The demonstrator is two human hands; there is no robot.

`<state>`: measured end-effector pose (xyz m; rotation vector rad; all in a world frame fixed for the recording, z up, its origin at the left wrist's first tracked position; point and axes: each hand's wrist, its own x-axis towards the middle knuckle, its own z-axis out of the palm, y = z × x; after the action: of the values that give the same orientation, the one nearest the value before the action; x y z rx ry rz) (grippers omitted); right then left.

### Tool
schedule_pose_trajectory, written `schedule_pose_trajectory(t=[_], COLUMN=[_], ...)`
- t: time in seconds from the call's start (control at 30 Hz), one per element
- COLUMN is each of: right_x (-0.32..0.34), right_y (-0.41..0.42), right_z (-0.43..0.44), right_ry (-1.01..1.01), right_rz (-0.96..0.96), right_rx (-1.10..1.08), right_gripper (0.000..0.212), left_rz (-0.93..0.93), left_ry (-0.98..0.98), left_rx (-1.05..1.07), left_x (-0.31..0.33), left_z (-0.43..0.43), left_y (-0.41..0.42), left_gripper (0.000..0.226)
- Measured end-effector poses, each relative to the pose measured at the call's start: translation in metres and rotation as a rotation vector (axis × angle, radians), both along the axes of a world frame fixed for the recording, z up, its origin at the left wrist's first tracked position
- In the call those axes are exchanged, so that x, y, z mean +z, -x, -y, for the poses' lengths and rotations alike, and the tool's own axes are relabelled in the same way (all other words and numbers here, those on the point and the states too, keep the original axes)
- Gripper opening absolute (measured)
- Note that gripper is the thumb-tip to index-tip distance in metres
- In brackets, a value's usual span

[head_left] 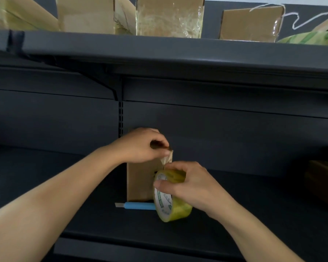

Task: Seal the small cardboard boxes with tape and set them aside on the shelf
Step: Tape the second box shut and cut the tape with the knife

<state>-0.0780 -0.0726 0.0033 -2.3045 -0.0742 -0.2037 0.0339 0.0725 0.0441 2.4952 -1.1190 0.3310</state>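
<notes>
A small brown cardboard box [139,179] stands upright on the dark lower shelf [235,205]. My left hand [142,145] grips its top edge, thumb pressing the tape end onto the corner. My right hand [189,184] holds a yellowish roll of clear tape [169,203] just right of the box, fingers curled over the roll's top. A short strip of tape [168,160] runs from the roll up to the box's top right corner.
A blue utility knife [138,206] lies on the shelf in front of the box. Several taped cardboard boxes [169,16] stand on the upper shelf [159,53], with another tape roll [311,37] at the right. Brown cardboard [324,178] sits at the lower shelf's right edge.
</notes>
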Motion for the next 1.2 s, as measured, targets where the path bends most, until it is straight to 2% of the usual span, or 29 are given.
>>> schedule_pose_trajectory(t=[0.13,0.4,0.63,0.8,1.07,1.2], right_x=[-0.005,-0.016,-0.024,-0.030,-0.028,-0.027], right_y=[-0.001,-0.005,-0.001,0.005,0.006,0.005], right_z=[-0.001,-0.003,-0.003,0.001,-0.006,-0.008], right_ry=[-0.012,-0.154,-0.414,-0.628,-0.683,-0.659], right_rz=[-0.023,-0.009,-0.038,-0.037,-0.036,-0.051], right_rx=[0.012,0.022,0.031,-0.046,-0.051,-0.033], right_gripper=[0.078,0.071,0.050,0.051,0.057,0.063], left_rz=[0.020,0.104,0.218,0.231,0.253,0.396], left_ry=[0.018,-0.024,-0.117,-0.142,-0.209,-0.227], left_rx=[0.022,0.041,0.057,0.053,0.072,0.070], left_x=[-0.003,-0.010,-0.012,-0.012,-0.015,-0.023], left_z=[0.006,0.004,0.006,0.009,0.010,-0.003], left_y=[-0.002,0.001,0.004,0.005,0.011,0.009], left_gripper=[0.031,0.041,0.043,0.043,0.050,0.056])
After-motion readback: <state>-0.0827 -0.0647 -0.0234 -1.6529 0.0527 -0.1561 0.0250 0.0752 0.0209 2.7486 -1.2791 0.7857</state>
